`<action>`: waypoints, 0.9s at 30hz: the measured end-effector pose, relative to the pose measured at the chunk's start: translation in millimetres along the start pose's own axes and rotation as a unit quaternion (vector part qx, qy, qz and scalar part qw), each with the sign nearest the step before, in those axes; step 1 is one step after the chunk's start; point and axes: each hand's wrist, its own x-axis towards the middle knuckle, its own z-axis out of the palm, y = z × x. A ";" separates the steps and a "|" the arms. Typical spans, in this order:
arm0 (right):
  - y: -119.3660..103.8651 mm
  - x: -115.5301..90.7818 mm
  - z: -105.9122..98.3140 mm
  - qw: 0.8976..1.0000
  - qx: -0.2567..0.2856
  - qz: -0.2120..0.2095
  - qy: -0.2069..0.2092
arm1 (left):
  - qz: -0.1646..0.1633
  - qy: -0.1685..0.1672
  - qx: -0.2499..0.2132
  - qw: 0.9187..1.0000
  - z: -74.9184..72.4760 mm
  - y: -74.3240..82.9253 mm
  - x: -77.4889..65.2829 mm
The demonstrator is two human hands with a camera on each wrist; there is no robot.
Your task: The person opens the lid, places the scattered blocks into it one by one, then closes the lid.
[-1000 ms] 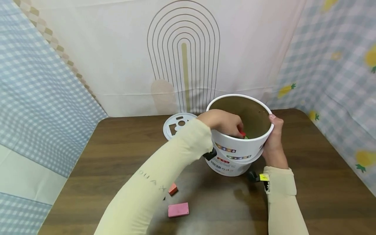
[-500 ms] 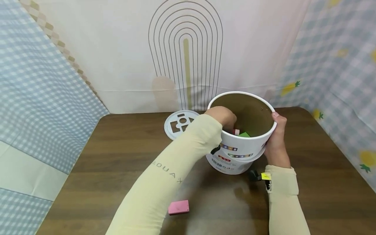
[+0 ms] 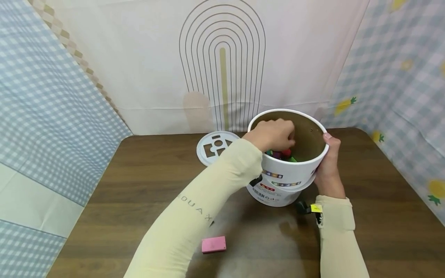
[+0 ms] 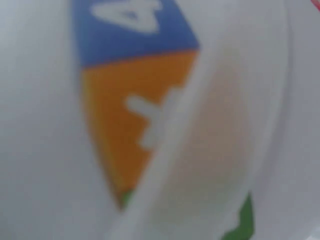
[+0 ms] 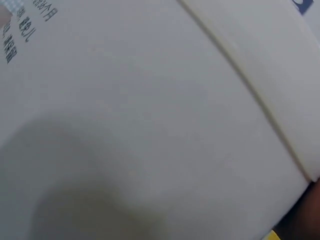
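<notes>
In the head view a tall white bucket (image 3: 293, 170) with printed number strips stands tilted on the table. My right hand (image 3: 329, 166) grips its right side, thumb over the rim. Over the rim and into the mouth reaches my left hand (image 3: 272, 134), its fingers bent downward. Whether those fingertips hold anything is hidden. Below them lie a red block (image 3: 286, 153), a green block (image 3: 293, 159) and other coloured pieces. Both wrist views are filled by the bucket's white wall, blurred on the left.
A white lid (image 3: 226, 136) with shaped cut-outs lies behind the left forearm. On the brown wooden table (image 3: 156, 162) a pink block (image 3: 213, 244) rests near the left sleeve. Patterned cloth (image 3: 146, 77) hangs behind and at both sides.
My left hand went deeper into the bucket, then rose and now shows more above the contents. The left forearm moved rightward, covering an orange block. The right hand keeps its hold.
</notes>
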 end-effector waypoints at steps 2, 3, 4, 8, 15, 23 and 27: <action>0.9 0.2 1.1 1.000 0.005 0.001 -0.003 | 0.016 0.069 -0.005 0.997 -2.1 -0.3 -4.9; 1.4 0.4 1.5 1.000 0.006 0.000 -0.004 | 0.027 0.099 -0.008 0.995 -3.3 -0.6 -7.6; 1.6 0.5 1.9 1.000 0.010 -0.001 -0.005 | 0.036 0.121 -0.007 0.992 -4.7 -0.7 -11.1; 1.8 1.3 2.2 1.000 0.028 -0.009 -0.004 | 0.099 0.158 0.007 0.982 -9.8 -4.0 -32.5; 0.9 3.1 1.7 0.998 0.051 -0.021 0.007 | 0.222 0.302 0.064 0.925 -1.9 -30.9 -91.2; 1.8 4.1 4.3 0.999 0.051 -0.015 0.002 | 0.193 0.275 0.056 0.940 42.1 -88.5 -169.3; 3.0 4.0 3.6 0.999 0.049 -0.016 0.003 | 0.135 0.134 0.065 0.980 76.1 -111.7 -203.0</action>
